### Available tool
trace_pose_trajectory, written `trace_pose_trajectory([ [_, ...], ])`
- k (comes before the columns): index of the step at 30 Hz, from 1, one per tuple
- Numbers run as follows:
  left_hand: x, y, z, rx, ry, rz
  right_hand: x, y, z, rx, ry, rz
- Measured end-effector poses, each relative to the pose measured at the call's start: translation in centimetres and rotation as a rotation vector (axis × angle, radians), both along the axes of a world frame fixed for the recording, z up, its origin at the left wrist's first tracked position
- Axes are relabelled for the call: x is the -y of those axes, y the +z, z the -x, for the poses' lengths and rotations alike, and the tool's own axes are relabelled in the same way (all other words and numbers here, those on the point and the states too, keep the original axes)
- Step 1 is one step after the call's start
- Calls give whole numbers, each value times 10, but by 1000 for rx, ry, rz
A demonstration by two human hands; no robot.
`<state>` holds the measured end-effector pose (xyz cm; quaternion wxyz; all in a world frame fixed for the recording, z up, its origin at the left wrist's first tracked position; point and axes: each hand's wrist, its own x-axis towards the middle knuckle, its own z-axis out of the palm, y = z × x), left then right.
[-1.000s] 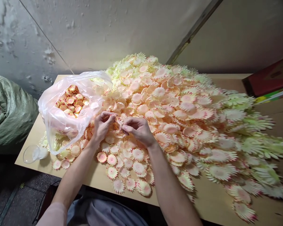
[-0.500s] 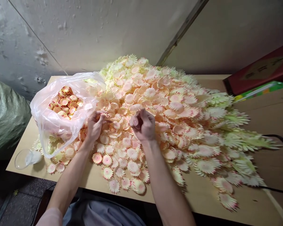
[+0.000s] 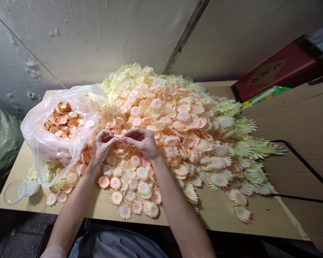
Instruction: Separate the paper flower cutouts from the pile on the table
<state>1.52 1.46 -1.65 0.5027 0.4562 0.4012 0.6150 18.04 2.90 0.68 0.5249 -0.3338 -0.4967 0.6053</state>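
Observation:
Between my two hands is a small artificial flower petal piece (image 3: 118,136), pale with a reddish edge. My left hand (image 3: 103,143) pinches it from the left, thumb and fingers together. From the other side my right hand (image 3: 141,140) pinches at it, the fingertips nearly meeting those of the left. Both hands are just above a wide heap of pale pink and yellow-green petal pieces (image 3: 174,118) with scalloped edges. Left of my left hand stands an open white plastic bag (image 3: 36,125), holding smaller, cupped red-and-yellow petal pieces (image 3: 63,122).
A clear cup (image 3: 14,192) lies tipped at the table's (image 3: 201,218) left front. At the back right is a dark red box (image 3: 274,70) beside a green packet (image 3: 269,96). Black cables (image 3: 307,161) cross the right side. A green sack (image 3: 2,139) stands at far left.
My right hand has moved left from above the heap to meet my left hand at the petal piece. The camera view has shifted a little to the right.

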Motion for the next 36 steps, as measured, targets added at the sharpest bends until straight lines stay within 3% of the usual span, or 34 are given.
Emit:
trace_pose_trajectory([
  [7,1,4,0,-59,15,-5,-3,-1,-4,-17,-18,15],
  [19,2,8,0,-244,-16,-174,-5,-5,-1,-15,-66,2],
  [31,2,10,-1,-347,7,-184,-6,-3,0,-98,-105,130],
  [36,2,10,-2,-373,17,-224,-6,-1,-2,-50,-104,65],
])
